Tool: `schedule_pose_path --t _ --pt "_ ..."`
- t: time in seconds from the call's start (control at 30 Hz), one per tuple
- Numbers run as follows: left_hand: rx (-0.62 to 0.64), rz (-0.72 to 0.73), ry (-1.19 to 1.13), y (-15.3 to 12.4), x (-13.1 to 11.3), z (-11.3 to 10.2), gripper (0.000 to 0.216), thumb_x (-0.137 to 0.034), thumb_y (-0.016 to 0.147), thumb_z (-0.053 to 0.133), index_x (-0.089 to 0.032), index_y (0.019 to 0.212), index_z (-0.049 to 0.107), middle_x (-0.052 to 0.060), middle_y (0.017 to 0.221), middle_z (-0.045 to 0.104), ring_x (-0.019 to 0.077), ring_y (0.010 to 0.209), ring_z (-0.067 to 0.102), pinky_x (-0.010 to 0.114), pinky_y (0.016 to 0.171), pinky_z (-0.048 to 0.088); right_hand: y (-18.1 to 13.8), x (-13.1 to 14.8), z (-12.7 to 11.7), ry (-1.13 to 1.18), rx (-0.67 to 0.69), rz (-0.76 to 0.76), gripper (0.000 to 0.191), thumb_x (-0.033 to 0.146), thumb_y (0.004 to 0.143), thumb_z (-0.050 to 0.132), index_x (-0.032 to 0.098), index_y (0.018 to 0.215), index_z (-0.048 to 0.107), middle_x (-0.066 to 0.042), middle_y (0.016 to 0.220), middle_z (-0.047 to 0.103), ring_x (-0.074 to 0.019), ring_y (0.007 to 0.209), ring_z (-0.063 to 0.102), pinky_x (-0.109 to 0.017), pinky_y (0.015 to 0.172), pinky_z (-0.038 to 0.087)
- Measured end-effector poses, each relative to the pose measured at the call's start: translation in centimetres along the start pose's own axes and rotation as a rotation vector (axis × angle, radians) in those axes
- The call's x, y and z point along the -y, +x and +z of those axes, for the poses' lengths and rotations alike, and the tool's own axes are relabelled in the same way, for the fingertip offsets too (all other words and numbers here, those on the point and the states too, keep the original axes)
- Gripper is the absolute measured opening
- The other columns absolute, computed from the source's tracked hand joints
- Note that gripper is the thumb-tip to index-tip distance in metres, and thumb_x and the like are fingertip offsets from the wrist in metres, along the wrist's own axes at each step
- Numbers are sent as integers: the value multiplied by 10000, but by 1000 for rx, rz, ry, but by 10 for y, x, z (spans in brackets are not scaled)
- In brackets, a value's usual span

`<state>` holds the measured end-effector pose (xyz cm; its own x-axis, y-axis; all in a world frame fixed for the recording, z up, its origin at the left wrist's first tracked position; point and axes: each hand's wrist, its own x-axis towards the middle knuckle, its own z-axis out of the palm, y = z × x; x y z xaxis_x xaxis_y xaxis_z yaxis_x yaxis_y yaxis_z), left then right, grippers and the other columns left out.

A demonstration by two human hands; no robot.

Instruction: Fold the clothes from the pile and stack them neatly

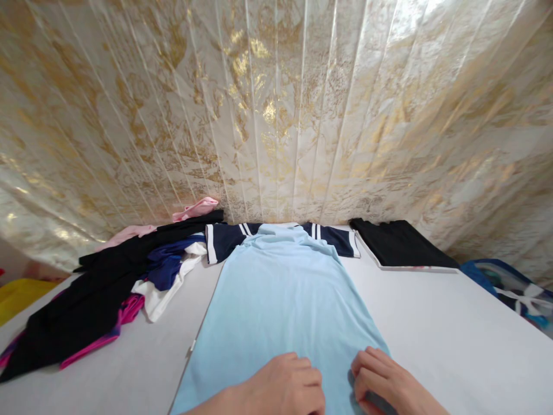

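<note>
A light blue shirt (276, 288) with navy, white-striped sleeves lies flat on the white table (453, 340), its collar toward the wall. Both my hands rest on its near hem. My left hand (287, 386) lies on the fabric with its fingers curled together, knuckles up. My right hand (384, 383) sits at the hem's right corner, fingers bent and pressed onto the cloth. Whether either hand pinches the fabric is hidden beneath the fingers.
A heap of black, navy, white and pink clothes (99, 294) lies at the left. A folded black garment (401, 242) sits on a board at the back right. A blue bag (510, 288) is at the right edge. A gold-patterned curtain (276, 104) hangs behind.
</note>
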<state>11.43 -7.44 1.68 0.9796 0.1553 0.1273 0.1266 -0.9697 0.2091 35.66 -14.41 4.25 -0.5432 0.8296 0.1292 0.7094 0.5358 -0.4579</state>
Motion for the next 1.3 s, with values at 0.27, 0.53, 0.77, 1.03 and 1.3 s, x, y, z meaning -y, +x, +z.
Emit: schedule_pose_path --t 0.27,0.53,0.77,1.03,1.3 --pt "10 -9 28 16 2 -14 145 -280 866 693 -197 899 578 -20 856 642 149 764 580 271 604 352 -17 -36 -22 8 -106 320 120 208 939 405 251 929 517 -21 916 600 -136 775 618 -240 718 504" --pt "-42 104 138 40 -1 28 202 -287 893 647 -191 750 541 -26 723 610 140 638 526 296 520 306 -7 -54 -20 -73 -82 351 307 49 822 371 248 922 582 -16 927 608 -143 824 637 -239 740 511" --pt "-36 36 -103 22 13 -20 187 -358 938 578 -241 1084 584 8 1145 641 161 1001 585 284 897 394 24 -47 -26 -167 -140 248 381 48 821 369 226 1072 593 -75 1092 628 -177 983 649 -301 840 530" --pt "-9 -295 -105 -17 46 -30 599 -505 966 441 -209 1470 312 136 1548 254 299 1407 275 489 1113 260 76 -92 -3 -375 -80 288 455 392 940 434 233 1361 497 -114 1472 438 -276 1348 412 -473 1040 416" --pt "-43 -300 -155 -17 45 -24 609 -558 968 382 -203 1460 328 124 1551 255 283 1421 244 484 1114 258 115 -101 10 -450 -109 176 478 388 947 423 180 1374 483 -131 1489 409 -269 1380 361 -448 1052 396"
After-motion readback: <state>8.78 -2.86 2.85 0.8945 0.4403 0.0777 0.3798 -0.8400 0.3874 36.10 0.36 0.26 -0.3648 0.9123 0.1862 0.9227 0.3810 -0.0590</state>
